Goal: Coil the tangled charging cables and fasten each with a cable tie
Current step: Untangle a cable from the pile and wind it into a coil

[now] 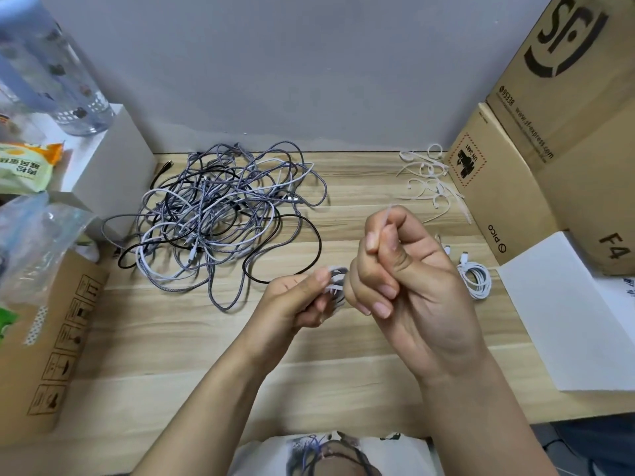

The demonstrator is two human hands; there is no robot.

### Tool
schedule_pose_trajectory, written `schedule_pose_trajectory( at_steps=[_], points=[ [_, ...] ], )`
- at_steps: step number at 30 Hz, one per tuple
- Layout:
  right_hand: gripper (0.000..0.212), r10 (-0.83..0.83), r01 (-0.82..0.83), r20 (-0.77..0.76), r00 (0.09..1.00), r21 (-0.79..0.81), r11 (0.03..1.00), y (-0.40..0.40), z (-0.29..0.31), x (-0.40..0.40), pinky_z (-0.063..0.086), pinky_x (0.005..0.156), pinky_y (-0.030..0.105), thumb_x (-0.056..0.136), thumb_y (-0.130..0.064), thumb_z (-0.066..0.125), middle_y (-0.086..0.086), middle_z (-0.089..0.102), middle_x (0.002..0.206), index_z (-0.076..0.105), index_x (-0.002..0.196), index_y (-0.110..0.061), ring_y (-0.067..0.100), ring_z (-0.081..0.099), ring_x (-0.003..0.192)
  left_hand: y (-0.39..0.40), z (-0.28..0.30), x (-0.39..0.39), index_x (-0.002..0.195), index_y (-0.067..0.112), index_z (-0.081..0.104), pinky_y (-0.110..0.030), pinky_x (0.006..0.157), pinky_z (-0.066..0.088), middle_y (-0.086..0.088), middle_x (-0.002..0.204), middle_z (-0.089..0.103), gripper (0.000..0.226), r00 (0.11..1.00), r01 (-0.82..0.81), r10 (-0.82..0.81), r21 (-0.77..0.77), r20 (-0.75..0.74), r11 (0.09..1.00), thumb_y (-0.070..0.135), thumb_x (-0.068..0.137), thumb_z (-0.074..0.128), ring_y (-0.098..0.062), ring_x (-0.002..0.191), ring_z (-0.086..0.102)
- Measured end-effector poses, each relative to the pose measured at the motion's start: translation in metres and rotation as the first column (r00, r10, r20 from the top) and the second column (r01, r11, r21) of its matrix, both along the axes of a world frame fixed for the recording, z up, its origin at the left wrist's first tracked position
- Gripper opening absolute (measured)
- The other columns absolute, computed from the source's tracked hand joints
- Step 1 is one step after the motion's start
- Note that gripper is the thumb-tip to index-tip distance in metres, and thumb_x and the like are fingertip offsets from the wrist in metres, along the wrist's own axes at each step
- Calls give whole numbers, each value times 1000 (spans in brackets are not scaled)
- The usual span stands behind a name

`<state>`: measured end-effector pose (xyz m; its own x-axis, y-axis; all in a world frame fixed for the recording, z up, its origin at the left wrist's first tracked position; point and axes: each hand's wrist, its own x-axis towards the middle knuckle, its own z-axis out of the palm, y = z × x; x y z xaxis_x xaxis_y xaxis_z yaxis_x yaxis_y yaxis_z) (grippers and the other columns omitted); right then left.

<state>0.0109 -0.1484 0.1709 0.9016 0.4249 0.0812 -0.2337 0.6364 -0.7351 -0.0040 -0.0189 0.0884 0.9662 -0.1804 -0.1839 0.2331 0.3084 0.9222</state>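
Between both hands (343, 280), coiled cable (336, 285) held.

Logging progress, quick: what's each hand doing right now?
Left hand: grips the small coiled cable.
Right hand: pinches the cable tie's tail, pulling upward.

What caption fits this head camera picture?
Left hand holds a coiled cable; right hand pulls its tie tight.

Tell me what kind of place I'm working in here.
Probably an improvised packing or storage corner rather than a proper workshop: a wooden desk against a plain wall, hemmed in by courier shipping boxes, with snack packets stacked at the left.
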Motion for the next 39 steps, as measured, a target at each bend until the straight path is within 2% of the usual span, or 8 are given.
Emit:
schedule_pose_trajectory(
  at_steps=[4, 7, 11, 17, 20, 24, 32, 39],
  points=[
    [12, -36, 36, -19, 999, -15, 999, -1, 1, -2, 21, 41, 21, 80, -19, 55, -8, 39, 48, 55, 69, -13, 5, 28, 37, -6, 1, 2, 58, -12, 50, -22, 51, 22, 6, 43, 34, 57, 995, -100, 100, 68, 15, 993, 43, 67, 62, -11, 47, 27],
    [12, -53, 51, -77, 996, -23, 998, -1, -1, -6, 19, 41, 21, 81, -18, 54, -8, 37, 45, 51, 72, -11, 5, 27, 36, -6, 2, 5, 42, 17, 49, -17, 44, 26, 4, 43, 36, 41, 972, -233, 221, 206, 80, 950, 38, 74, 62, -8, 42, 29],
    [15, -67, 63, -54, 996, -60, 996, 9, -7, -18, 22, 38, 16, 84, -5, 59, -9, 47, 52, 48, 74, -7, 2, 31, 38, -6, 1, 9, 45, 15, 56, -33, 50, 34, -33, 49, 44, 52, 943, -332, 317, 299, 101, 895, 61, 68, 62, -29, 45, 41],
    [8, -26, 37, 134, 991, -80, 996, 4, -5, -13, 32, 40, 13, 78, -23, 61, 6, 31, 57, 63, 72, -18, 2, 35, 41, -9, 13, 11, 52, 7, 58, -50, 54, 39, -31, 50, 44, 51, 950, -311, 306, 188, 55, 931, 54, 70, 61, -41, 47, 41],
    [12, -45, 74, 279, 959, -94, 993, -7, -9, -5, 37, 46, 25, 85, -29, 61, -12, 47, 55, 63, 80, -19, 9, 38, 41, -7, 18, 8, 42, 20, 54, -23, 48, 32, 3, 41, 36, 40, 947, -320, 305, 205, 105, 925, 38, 77, 57, -11, 41, 34],
    [30, 57, 12, 310, 949, -216, 976, -17, -17, -1, 32, 69, 52, 87, -43, 55, -22, 57, 59, 61, 74, -17, 7, 44, 44, -6, 30, -1, 46, 21, 58, -16, 45, 24, 7, 48, 36, 29, 946, -311, 277, 230, 170, 922, 37, 70, 67, -5, 46, 28],
    [26, 18, -31, 176, 984, 75, 997, -12, -10, -4, 35, 55, 27, 88, -28, 58, -2, 25, 52, 52, 67, -13, 14, 24, 46, -3, 40, -11, 60, 4, 57, -15, 46, 24, 0, 54, 32, 44, 970, -191, 144, 250, 195, 949, 47, 65, 65, -8, 50, 27],
    [25, -94, 83, 157, 983, 74, 994, -8, 1, -15, 35, 53, 22, 85, -27, 61, -4, 25, 52, 54, 65, -14, 13, 22, 45, -9, 41, -13, 62, 1, 46, -25, 49, 23, -3, 56, 30, 50, 922, -294, 154, 386, 355, 874, 49, 72, 58, -9, 54, 28]
  ],
)
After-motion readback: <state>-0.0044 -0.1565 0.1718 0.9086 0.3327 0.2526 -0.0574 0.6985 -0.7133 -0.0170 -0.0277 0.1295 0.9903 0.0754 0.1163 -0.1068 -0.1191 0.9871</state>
